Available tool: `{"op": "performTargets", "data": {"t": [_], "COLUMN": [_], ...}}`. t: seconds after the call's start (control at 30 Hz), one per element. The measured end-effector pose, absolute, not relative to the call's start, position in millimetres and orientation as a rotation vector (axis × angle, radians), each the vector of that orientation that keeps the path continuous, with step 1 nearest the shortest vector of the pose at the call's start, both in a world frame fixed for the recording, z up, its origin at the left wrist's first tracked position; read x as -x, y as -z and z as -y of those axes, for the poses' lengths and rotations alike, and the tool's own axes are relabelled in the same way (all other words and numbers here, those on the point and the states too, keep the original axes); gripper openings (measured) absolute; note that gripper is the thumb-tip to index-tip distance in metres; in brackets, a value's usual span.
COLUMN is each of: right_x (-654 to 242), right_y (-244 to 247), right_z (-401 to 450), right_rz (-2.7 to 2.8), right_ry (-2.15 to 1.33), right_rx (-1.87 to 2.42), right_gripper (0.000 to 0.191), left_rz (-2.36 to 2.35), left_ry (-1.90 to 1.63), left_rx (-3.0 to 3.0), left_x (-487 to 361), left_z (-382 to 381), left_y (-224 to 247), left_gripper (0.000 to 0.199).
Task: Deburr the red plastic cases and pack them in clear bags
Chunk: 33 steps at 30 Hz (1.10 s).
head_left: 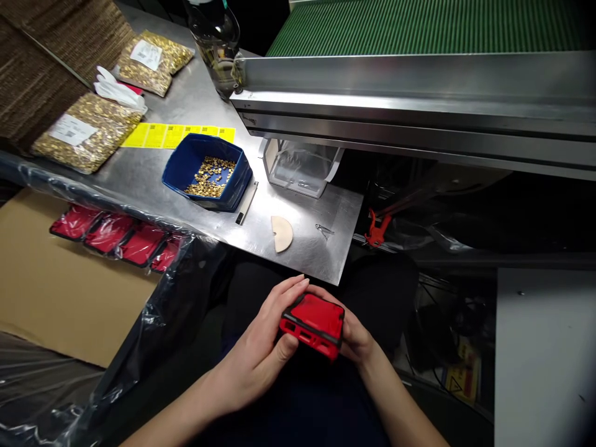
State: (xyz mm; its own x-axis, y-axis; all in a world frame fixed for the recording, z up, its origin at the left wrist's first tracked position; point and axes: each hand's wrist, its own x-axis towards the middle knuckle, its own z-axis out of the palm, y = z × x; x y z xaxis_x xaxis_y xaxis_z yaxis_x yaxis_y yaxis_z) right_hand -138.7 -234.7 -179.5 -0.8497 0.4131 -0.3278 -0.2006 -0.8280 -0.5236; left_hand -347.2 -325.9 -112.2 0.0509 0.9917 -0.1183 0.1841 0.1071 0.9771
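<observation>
So both hands are clamped on one red case with black edging (316, 316), held up over the lap just past the near edge of the metal counter (307, 248). The left hand (261, 341) has its side, thumb low by the cutouts and fingers stretched along the top corner. The right hand (356, 332) wraps the other side, partly hidden behind it. The end facing the camera has a few openings in it, and the flat red face is tilted upward.

On the counter, nearest the hands, there's a pale half-round disc (282, 234) and, to the right of it, some small metal tweezers-looking thing (325, 230), too small to make out for sure. Further left is a blue bin (237, 180) with a bunch of little gold-coloured pieces (212, 177) inside, and a thin light strip with a black end (246, 203) right beside it. A clear plastic bin (302, 171) sits partly under the metal rail (419, 118) of the green ribbed belt (419, 28).

Behind the blue bin there's a row of yellow labels (172, 135), plus two bags of gold bits. Over on the left, four more red and black cases lie in a row on cardboard (69, 285), under clear plastic.
</observation>
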Motion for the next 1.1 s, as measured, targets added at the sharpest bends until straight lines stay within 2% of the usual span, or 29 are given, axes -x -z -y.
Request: {"op": "performTargets", "data": {"t": [0.1,0.2,0.4,0.53,0.63,0.7,0.8,0.93,1.1], "right_x": [131.0,124.9,125.8,128.5,132.2,135.3,139.8,143.0,148.2], "right_y": [162.2,144.5,127.7,130.1,140.2,152.3,174.1,192.5,194.2], "right_z": [220.7,205.6,186.5,184.7,190.2,196.7,206.2,208.8,197.3], "right_rz": [0.946,1.273,1.814,1.991,1.973,1.761,1.428,1.429,1.698], "right_ry": [-2.576,-2.505,-2.158,-2.083,-2.118,-2.266,-2.400,-2.200,-1.882], "right_rx": [0.666,0.733,0.742,0.758,0.842,0.890,1.015,1.406,1.624], "right_gripper": [0.104,0.102,0.087,0.085,0.086,0.089,0.077,0.061,0.053], "left_rz": [-1.254,-1.184,-1.138,-1.025,-1.027,-1.048,-1.068,-1.146,-1.415], "left_ry": [-0.976,-0.923,-0.967,-0.998,-1.076,-1.132,-1.126,-1.112,-1.052], "left_rx": [-1.216,-1.113,-0.738,-0.389,-0.144,-0.063,-0.113,-0.290,-0.576], "left_x": [351.7,357.3,355.8,350.0,347.0,346.0,344.8,342.4,346.4], "left_z": [330.7,339.5,355.2,351.4,341.5,333.9,322.0,299.2,256.7], "left_y": [111.4,114.2,126.8,135.8,146.5,154.9,166.8,182.2,204.0], "left_gripper": [0.067,0.073,0.063,0.062,0.057,0.058,0.062,0.071,0.056]}}
